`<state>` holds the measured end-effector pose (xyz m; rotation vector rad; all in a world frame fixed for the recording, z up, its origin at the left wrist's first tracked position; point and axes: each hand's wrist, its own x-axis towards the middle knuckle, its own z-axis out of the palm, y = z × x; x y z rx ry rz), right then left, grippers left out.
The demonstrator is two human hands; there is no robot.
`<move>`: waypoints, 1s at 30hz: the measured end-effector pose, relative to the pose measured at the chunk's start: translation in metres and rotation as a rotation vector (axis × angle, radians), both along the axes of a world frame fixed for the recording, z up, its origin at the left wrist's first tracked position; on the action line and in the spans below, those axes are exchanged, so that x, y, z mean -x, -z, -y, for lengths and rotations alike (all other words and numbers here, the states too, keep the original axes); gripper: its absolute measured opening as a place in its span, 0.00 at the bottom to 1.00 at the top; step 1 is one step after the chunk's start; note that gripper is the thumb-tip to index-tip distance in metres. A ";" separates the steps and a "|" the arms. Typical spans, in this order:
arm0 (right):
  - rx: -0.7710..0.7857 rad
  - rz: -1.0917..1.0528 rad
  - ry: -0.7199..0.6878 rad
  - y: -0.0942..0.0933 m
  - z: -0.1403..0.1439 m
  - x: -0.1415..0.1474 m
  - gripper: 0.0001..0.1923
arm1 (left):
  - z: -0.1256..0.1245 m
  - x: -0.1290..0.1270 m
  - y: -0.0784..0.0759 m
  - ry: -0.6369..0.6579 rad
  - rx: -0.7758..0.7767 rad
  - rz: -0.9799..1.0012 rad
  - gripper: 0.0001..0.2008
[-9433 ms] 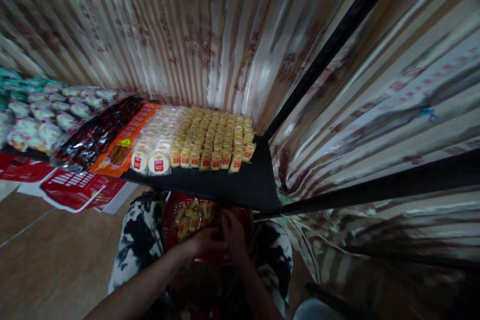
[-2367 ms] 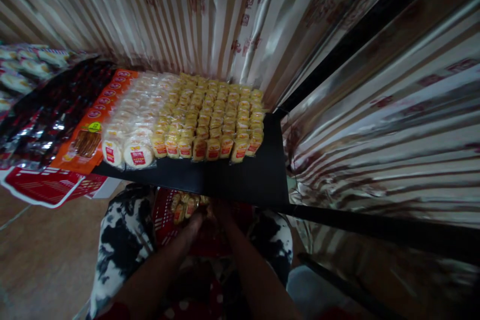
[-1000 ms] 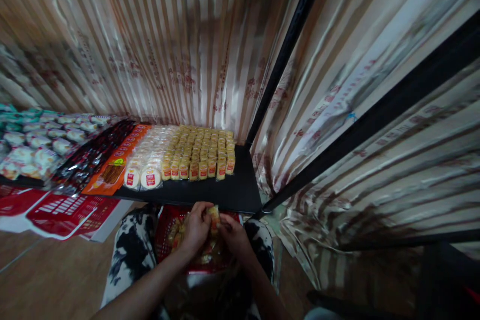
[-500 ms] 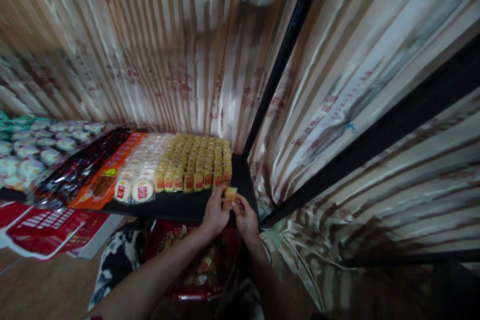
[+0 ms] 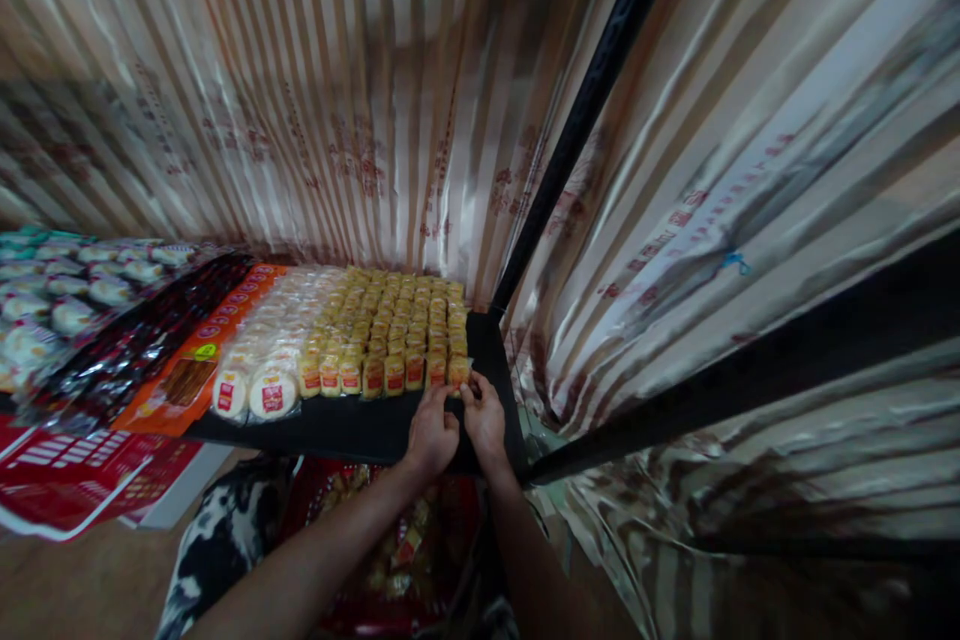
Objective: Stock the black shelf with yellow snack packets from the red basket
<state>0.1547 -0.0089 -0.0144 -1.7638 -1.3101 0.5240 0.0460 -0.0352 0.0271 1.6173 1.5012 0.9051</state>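
My fingers [image 5: 457, 393] on both hands are pinched together on one small yellow packet [image 5: 458, 375], and I hold it down at the right front corner of the block of packets [image 5: 390, 320]. My left hand [image 5: 433, 432] grips it from the left, my right hand [image 5: 485, 420] from the right, thumbs nearly touching. The packet sits just beside the last one in the front row, on the black counter [image 5: 352, 425], close to the counter's right edge.

Left of the yellow block lie round white cakes [image 5: 259, 382] in clear wrap, then an orange pack [image 5: 187, 375], then dark red packs [image 5: 127, 350], and farthest left pale green-edged packs [image 5: 52, 280], blurred. A red basket [image 5: 397, 550] with more yellow packets rests in my lap below the counter edge, between my forearms. A black post [image 5: 585, 110] rises from the counter's back right corner, and striped shiny curtain [image 5: 300, 90] hangs behind and to the right. Red printed sheets [image 5: 67, 480] hang under the counter at left.
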 end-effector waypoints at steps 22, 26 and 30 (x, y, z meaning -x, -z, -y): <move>-0.040 0.189 -0.020 0.008 -0.003 0.015 0.24 | -0.009 0.001 0.017 0.065 -0.073 0.050 0.27; -0.032 0.166 -0.003 0.010 -0.004 0.013 0.25 | -0.008 -0.001 0.015 0.054 -0.069 0.051 0.28; -0.053 0.106 0.019 0.007 -0.002 0.012 0.28 | -0.003 0.000 0.009 0.056 -0.071 0.041 0.27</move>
